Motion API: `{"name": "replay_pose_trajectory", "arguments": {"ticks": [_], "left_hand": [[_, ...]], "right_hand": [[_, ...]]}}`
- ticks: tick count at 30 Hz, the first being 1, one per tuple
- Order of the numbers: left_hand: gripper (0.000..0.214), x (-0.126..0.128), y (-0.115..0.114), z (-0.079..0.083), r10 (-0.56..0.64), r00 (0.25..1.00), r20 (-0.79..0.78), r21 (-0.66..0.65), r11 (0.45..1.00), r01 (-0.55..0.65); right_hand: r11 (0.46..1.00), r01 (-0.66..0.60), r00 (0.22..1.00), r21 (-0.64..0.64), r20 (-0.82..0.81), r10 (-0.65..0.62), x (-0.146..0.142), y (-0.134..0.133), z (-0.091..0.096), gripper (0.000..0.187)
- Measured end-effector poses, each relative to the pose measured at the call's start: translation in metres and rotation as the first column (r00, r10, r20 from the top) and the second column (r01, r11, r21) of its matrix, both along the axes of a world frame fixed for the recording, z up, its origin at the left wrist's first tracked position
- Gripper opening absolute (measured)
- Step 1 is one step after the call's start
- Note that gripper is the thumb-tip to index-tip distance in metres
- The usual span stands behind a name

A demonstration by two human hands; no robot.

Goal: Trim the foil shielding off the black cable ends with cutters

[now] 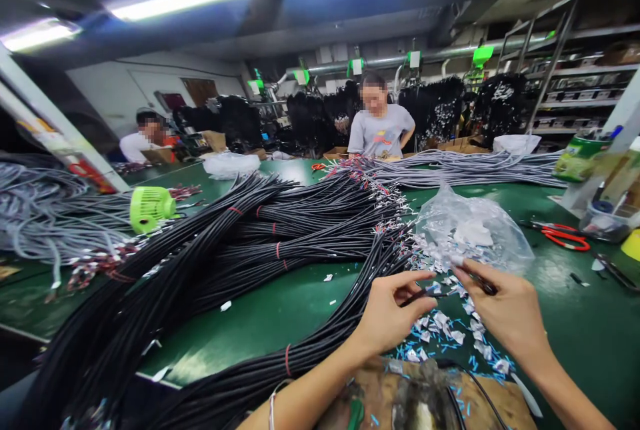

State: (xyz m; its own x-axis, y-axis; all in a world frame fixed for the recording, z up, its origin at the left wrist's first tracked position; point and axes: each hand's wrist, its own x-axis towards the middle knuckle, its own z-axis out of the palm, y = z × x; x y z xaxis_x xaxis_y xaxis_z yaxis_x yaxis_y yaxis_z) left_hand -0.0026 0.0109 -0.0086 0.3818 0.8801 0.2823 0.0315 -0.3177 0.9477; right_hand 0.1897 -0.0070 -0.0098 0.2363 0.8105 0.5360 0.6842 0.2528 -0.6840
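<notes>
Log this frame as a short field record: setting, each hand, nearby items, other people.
setting: green worktable heaped with black cable bundles
left hand: pinching a thin dark wire end
right hand: pinching another dark wire end
nearby: clear plastic bag, small white connectors, red scissors, green fan
people: two at the far side

Both bare forearms reach forward from the lower edge of the view and converge, the left wrist wearing a thin band. The left hand [387, 313] is curled, thumb and forefinger pinched together with the tips pointing toward the right hand [507, 310]. The right hand sits just beside it, knuckles up, fingers bent inward and tips closed in a pinch facing the left hand.
</notes>
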Motion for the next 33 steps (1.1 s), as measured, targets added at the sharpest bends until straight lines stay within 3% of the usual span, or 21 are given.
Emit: {"name": "replay_pose_trajectory", "arguments": {"ticks": [2,5,10,15,18,20,22,24,26,27,29,31,33], "left_hand": [[0.048,-0.006,0.003,0.003,-0.110,0.992,0.060,-0.131,0.985,0.117],[0.046,-0.012,0.005,0.004,-0.188,0.977,0.100,-0.161,0.966,0.202],[0.044,-0.014,0.002,0.006,-0.110,0.987,0.114,-0.238,0.962,0.134],[0.030,-0.012,-0.005,0.011,-0.032,0.989,0.143,-0.279,0.958,0.071],[0.022,-0.012,-0.009,0.013,0.026,0.987,0.158,-0.240,0.971,0.012],[0.022,-0.012,-0.009,0.014,0.048,0.986,0.159,-0.241,0.970,-0.008],[0.029,-0.014,-0.007,0.016,0.015,0.986,0.164,-0.298,0.954,0.036],[0.038,-0.017,-0.004,0.018,-0.099,0.986,0.137,-0.385,0.912,0.145],[0.044,-0.019,-0.001,0.021,-0.231,0.969,0.086,-0.453,0.857,0.245],[0.045,-0.021,0.000,0.021,-0.270,0.961,0.056,-0.455,0.850,0.265],[0.039,-0.022,0.000,0.021,-0.243,0.970,-0.008,-0.345,0.911,0.225],[0.025,-0.023,-0.003,0.019,-0.101,0.991,-0.085,-0.065,0.993,0.096],[0.013,-0.024,-0.005,0.016,0.045,0.991,-0.124,0.258,0.966,-0.011]], "right_hand": [[1.000,0.023,0.999,0.017,0.025,-0.023,-0.003,-0.005,0.003,0.025],[0.998,-0.064,0.996,0.025,0.061,0.062,-0.013,-0.014,0.009,0.021],[0.952,-0.305,0.950,0.004,0.071,0.304,-0.036,-0.025,0.017,0.019],[0.946,-0.320,0.947,0.053,0.043,0.318,-0.041,-0.029,0.011,0.009],[0.937,-0.350,0.937,0.010,-0.011,0.350,-0.040,-0.029,0.008,0.006],[0.931,-0.359,0.926,-0.066,-0.147,0.347,-0.040,-0.029,0.007,0.009],[0.878,-0.432,0.863,-0.205,-0.378,0.336,-0.040,-0.027,0.008,0.019],[0.769,-0.564,0.725,-0.300,-0.627,0.287,-0.041,-0.024,0.010,0.029],[0.685,-0.664,0.573,-0.298,-0.792,0.211,-0.044,-0.022,0.013,0.033],[0.670,-0.684,0.518,-0.286,-0.838,0.171,-0.046,-0.021,0.014,0.034],[0.657,-0.698,0.460,-0.284,-0.882,0.107,-0.050,-0.021,0.017,0.034],[0.644,-0.706,0.438,-0.296,-0.896,0.068,-0.054,-0.022,0.018,0.040],[0.640,-0.704,0.449,-0.309,-0.891,0.065,-0.057,-0.024,0.017,0.047]]}}
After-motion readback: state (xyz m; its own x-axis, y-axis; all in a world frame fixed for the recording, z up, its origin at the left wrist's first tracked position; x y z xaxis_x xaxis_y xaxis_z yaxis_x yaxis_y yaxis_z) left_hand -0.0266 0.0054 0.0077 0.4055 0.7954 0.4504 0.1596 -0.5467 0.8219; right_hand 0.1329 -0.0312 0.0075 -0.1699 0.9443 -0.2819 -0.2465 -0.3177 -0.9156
